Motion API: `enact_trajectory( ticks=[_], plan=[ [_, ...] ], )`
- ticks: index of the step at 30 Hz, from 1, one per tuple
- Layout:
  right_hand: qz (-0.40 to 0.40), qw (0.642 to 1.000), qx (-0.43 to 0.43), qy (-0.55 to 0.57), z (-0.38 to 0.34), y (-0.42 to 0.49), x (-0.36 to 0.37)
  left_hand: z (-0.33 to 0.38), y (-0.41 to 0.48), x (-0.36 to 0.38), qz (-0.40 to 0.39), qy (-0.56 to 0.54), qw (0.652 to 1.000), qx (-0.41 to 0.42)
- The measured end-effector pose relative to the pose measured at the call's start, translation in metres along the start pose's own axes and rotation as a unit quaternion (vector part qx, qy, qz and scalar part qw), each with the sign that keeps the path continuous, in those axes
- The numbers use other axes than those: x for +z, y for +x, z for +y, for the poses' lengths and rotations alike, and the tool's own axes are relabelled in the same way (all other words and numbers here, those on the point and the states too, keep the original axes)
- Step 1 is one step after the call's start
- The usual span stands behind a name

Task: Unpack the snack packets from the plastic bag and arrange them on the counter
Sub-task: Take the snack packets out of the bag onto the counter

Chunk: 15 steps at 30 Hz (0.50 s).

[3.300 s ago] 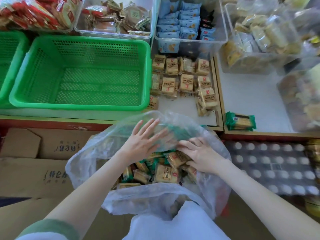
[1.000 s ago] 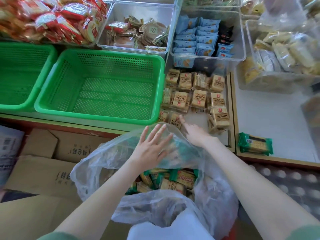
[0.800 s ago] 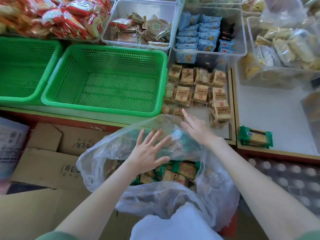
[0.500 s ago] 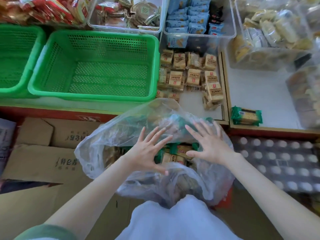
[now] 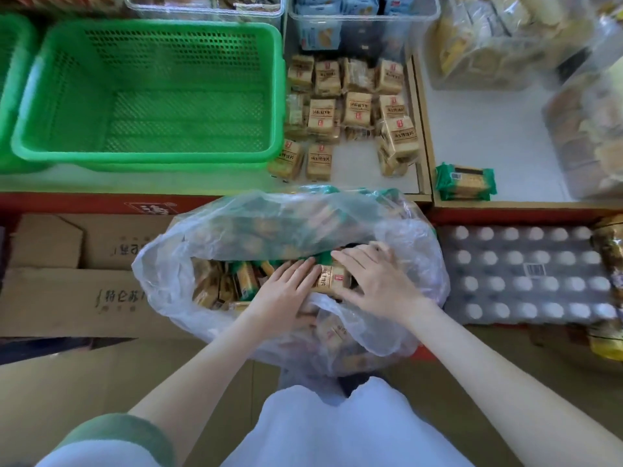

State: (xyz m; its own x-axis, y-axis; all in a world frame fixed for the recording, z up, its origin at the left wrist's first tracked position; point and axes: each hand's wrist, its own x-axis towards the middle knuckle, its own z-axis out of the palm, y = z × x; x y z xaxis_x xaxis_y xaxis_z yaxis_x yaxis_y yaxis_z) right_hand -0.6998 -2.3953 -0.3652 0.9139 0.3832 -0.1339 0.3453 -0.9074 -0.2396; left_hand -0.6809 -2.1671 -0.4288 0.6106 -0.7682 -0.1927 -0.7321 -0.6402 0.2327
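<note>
Inside the bag (image 5: 236, 230), the left hand (image 5: 286, 293) and right hand (image 5: 376, 286) lie on one tan packet (image 5: 332, 280). Each grip is spread, fingers straight.

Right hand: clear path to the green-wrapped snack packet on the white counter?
Probably yes: the green-wrapped snack packet lies uncovered beyond the clear plastic bag; only the bag's rim stands between it and the right hand.

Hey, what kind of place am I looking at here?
Probably a small shop's snack display: clear bins of wrapped snacks along the back, brown snack packets laid in rows, and a shrink-wrapped case of bottles below, beside cardboard boxes.
</note>
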Motion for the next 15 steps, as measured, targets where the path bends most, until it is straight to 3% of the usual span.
enact_trajectory(
  ticks=[5, 8, 11, 15],
  plan=[
    [-0.136, 0.991, -0.013, -0.003, -0.018, 0.024, 0.007, 0.016, -0.013, 0.003, 0.068, 0.018, 0.997, -0.033],
    [-0.129, 0.991, -0.015, 0.019, -0.015, 0.028, 0.003, 0.024, -0.016, -0.005, 0.090, 0.024, 0.995, -0.039],
    [-0.063, 0.996, -0.052, 0.040, -0.011, 0.024, -0.008, 0.026, -0.017, -0.024, 0.145, -0.007, 0.989, -0.031],
    [0.112, 0.984, -0.032, 0.133, 0.007, 0.029, -0.041, 0.013, -0.007, -0.065, 0.272, -0.056, 0.959, -0.049]
  ],
)
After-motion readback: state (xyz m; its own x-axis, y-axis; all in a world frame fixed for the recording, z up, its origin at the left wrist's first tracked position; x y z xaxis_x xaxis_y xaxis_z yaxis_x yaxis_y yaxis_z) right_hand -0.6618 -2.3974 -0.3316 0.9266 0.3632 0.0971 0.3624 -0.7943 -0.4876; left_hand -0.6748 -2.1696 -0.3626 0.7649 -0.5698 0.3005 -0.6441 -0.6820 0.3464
